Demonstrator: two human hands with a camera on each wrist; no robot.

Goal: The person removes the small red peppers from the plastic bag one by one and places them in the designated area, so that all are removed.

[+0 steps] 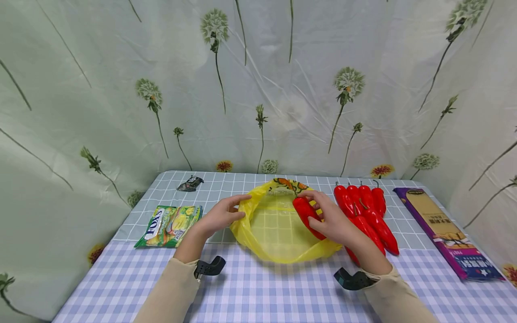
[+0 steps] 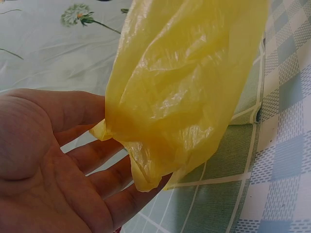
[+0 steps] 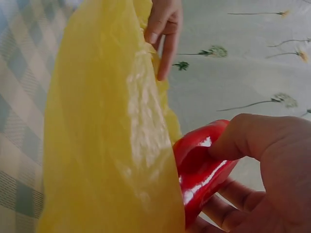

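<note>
A yellow plastic bag (image 1: 284,258) lies with its mouth spread wide in the middle of the table. My left hand (image 1: 221,216) is at its left rim, fingers loosely bent and thumb apart from the index finger; the bag hides some fingertips in the left wrist view. My right hand (image 1: 328,218) grips a red pepper (image 1: 305,215) between thumb and fingers, tilted at the bag's right side. In the right wrist view the bag's wall (image 3: 112,126) covers part of that pepper (image 3: 201,160). Several more red peppers (image 1: 373,220) lie right of the bag.
A green Fox's candy packet (image 1: 171,226) lies left of the bag. Behind it is a small black wrapper (image 1: 190,183). A long purple and tan package (image 1: 448,233) lies at the far right. A floral curtain (image 1: 291,89) hangs behind the table.
</note>
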